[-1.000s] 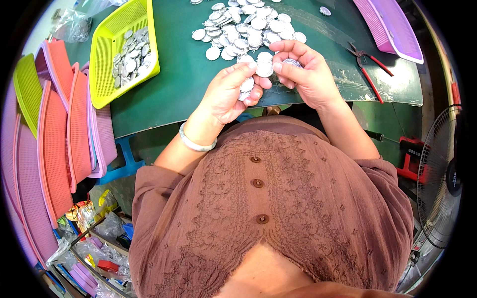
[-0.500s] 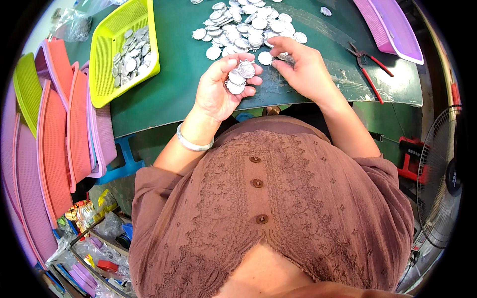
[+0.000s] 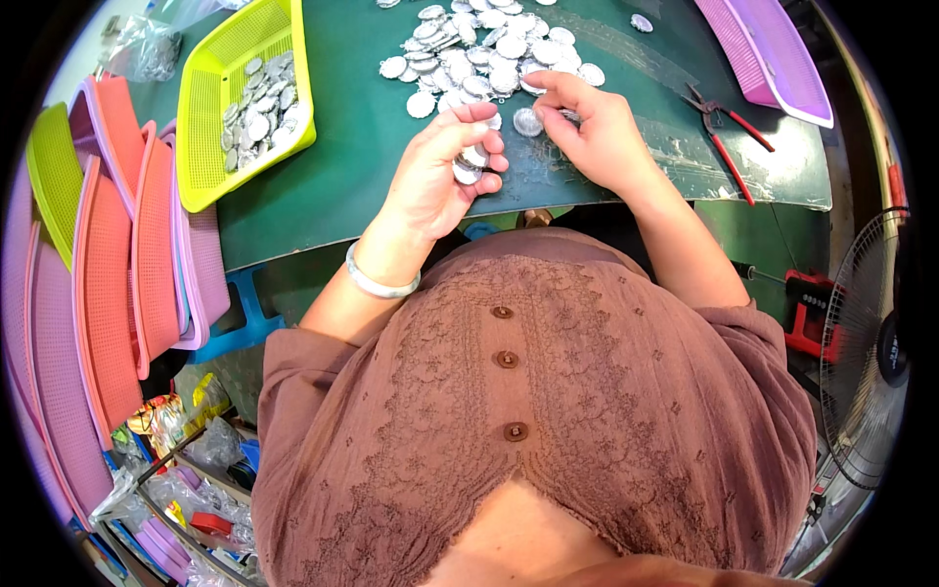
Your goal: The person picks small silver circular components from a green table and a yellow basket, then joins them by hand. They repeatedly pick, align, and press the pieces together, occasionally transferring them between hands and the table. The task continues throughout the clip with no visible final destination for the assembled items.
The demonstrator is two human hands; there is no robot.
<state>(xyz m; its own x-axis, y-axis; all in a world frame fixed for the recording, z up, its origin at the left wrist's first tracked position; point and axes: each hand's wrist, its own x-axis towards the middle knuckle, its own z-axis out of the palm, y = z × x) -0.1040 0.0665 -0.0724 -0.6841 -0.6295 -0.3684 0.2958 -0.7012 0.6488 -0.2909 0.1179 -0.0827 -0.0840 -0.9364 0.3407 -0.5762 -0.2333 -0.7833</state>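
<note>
My left hand [image 3: 445,161] is curled round a few round silver medallions [image 3: 469,174], whose edges show between the fingers. Close to its right, my right hand [image 3: 597,127] is bent, with a single silver medallion [image 3: 526,121] at the thumb and fingertips. Its lower fingers are partly hidden behind the thumb. Just beyond both hands lies a loose pile of similar medallions [image 3: 469,64], scalloped at the rim, some with a small loop. The pile rests on a dark green tabletop [image 3: 337,186].
A lime-green basket [image 3: 191,137] at the left holds more silver pieces. Red-handled pliers [image 3: 724,137] lie at the right, near a purple basket [image 3: 773,59]. Stacked coloured baskets [image 3: 108,293] stand beyond the table's left side. A fan [image 3: 861,342] stands at the right.
My left fingers have curled in and turned over the medallions, which lay in plain view before. The medallion at my right fingertips has shifted slightly nearer and tilted.
</note>
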